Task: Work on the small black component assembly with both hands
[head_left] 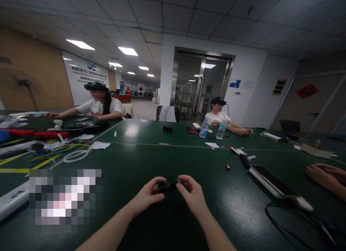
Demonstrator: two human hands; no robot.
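Observation:
Just above the green table [173,161], a small black object [169,186] sits between my two hands; its exact kind is too dark to make out. My left hand [147,194] grips its left end between thumb and fingers. At the other end, the thumb and fingertips of my right hand [192,193] pinch it, with a small greyish piece [178,181] showing at the fingertips. A small red and silver item [227,167] lies beyond my right hand on the tabletop.
Coiled white tubing [77,156], wires and tools crowd the left. A white device with a dark screen [278,180] and black cables [286,215] lie right, near another person's hands [327,177]. Two bottles [203,129] and a black box [167,128] stand farther back; two people sit across.

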